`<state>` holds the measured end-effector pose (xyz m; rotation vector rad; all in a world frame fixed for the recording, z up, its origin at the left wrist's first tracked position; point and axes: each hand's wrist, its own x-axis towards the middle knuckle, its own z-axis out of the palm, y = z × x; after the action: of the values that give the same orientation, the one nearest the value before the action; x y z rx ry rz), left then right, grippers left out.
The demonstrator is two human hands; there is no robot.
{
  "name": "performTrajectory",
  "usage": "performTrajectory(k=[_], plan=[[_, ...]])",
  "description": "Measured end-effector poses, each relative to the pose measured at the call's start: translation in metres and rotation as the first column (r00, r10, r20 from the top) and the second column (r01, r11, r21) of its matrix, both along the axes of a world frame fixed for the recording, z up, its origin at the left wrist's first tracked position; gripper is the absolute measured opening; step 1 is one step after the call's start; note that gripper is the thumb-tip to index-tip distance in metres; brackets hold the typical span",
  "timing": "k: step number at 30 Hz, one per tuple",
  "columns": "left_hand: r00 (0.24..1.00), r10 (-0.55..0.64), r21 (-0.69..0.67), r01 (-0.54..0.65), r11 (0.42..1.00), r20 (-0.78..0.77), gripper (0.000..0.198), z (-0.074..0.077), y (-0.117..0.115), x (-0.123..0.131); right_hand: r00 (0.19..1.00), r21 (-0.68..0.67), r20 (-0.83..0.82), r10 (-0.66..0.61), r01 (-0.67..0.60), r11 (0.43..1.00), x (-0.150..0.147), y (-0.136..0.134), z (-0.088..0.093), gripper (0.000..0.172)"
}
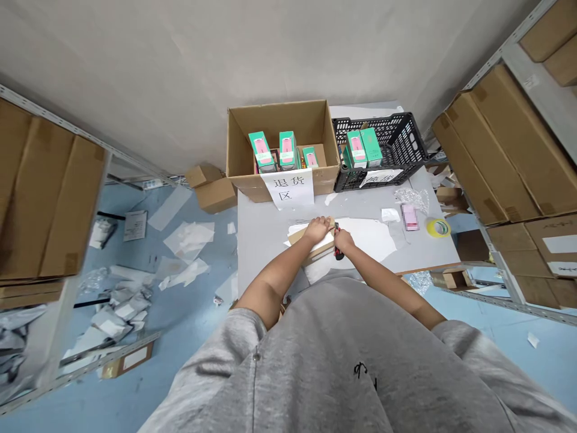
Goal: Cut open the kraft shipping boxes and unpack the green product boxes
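My left hand (318, 229) presses down on a flat cardboard package (311, 243) and holds it on the grey table (270, 234). My right hand (344, 240) sits beside the package's near-right end. It grips a red-and-black utility knife (337, 245), whose blade is hidden. White paper sheets (365, 237) lie under and beside the package.
At the table's far end stand an open cardboard box (279, 126) and a black plastic crate (396, 141), both with green-and-pink product boxes. Yellow tape (439, 227), bubble wrap and a pink packet lie right. Carton-filled shelves flank the table; paper and plastic litter the floor.
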<state>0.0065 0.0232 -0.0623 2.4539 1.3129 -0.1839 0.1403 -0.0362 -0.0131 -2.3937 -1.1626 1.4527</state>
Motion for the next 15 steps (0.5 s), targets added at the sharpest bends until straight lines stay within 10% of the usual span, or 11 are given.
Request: performTrajectory(k=[7,15], plan=[[0.997,0.073,0.045,-0.073,0.996,0.017,0.060,0.000,-0.023,0.017,0.991,0.139,0.020,-0.134,0.130,0.982,0.011,-0.037,0.003,0.037],[0.988,0.149,0.032,-0.150,0.988,0.043,0.063,0.004,-0.035,0.022,0.974,0.229,0.222,0.035,-0.087,0.970,0.020,-0.047,0.007,0.047]])
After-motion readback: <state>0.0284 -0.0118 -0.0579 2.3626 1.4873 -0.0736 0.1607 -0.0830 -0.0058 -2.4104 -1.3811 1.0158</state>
